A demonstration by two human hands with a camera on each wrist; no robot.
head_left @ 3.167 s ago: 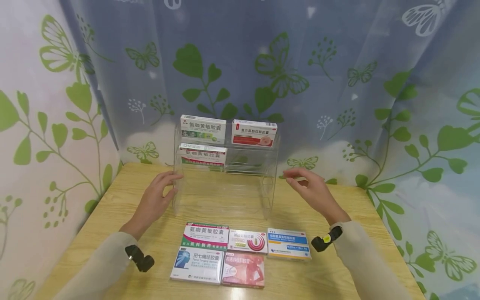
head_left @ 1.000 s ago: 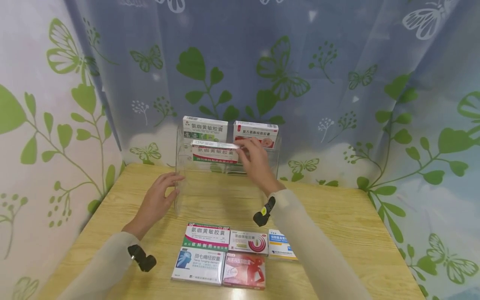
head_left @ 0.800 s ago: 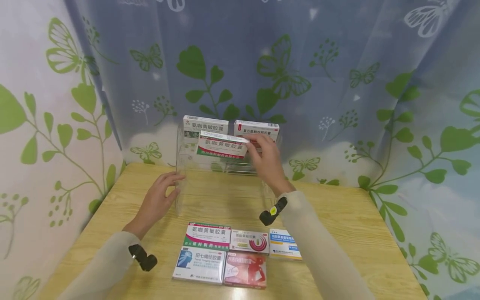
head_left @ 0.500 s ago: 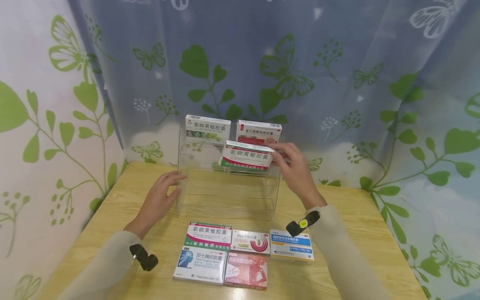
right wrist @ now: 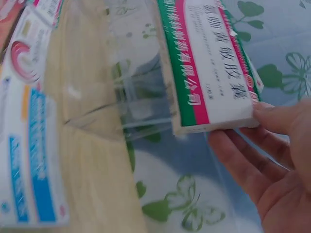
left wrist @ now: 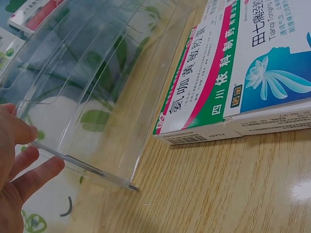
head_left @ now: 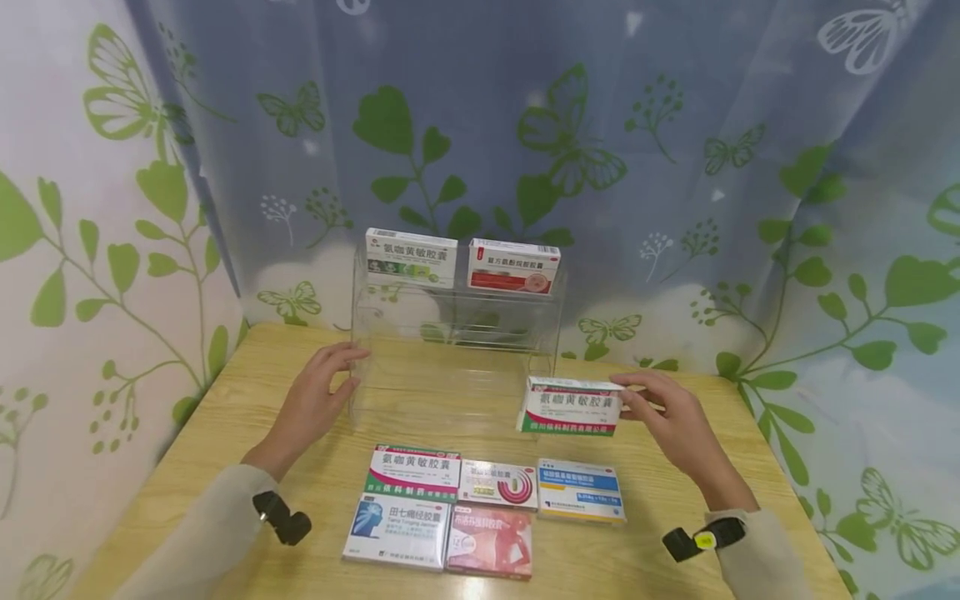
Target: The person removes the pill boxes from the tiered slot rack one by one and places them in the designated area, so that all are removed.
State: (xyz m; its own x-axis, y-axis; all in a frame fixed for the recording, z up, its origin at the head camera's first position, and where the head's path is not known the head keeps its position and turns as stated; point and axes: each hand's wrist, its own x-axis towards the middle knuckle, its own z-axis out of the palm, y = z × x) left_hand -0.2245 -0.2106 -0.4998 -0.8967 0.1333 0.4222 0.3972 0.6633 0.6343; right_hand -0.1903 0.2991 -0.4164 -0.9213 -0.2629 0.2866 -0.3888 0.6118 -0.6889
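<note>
Green-and-magenta capsule box is held up at the right. Behind it a printed curtain is hung; below, a wooden table is spread, and on that a clear tiered rack is stood. The rack's left side is touched by the outstretched left hand, by which nothing appears to be clamped; well apart from it, the right hand is clamped in a pinch on the capsule box, at one end only. That box is held just beside the rack's lower right corner, apparently above the table; whether the rack is touched by it cannot be told. Five boxes are laid flat in front, a blue-and-white box being nearest to the held one, and on the top tier a green-and-white box and a red-and-white box are propped. If the pinch were loosened, the unsupported left end could be tipped and the box dropped, perhaps onto the blue-and-white box. Were that end caught on the rack, the light-looking frame could be jolted and the propped pair dislodged.
</note>
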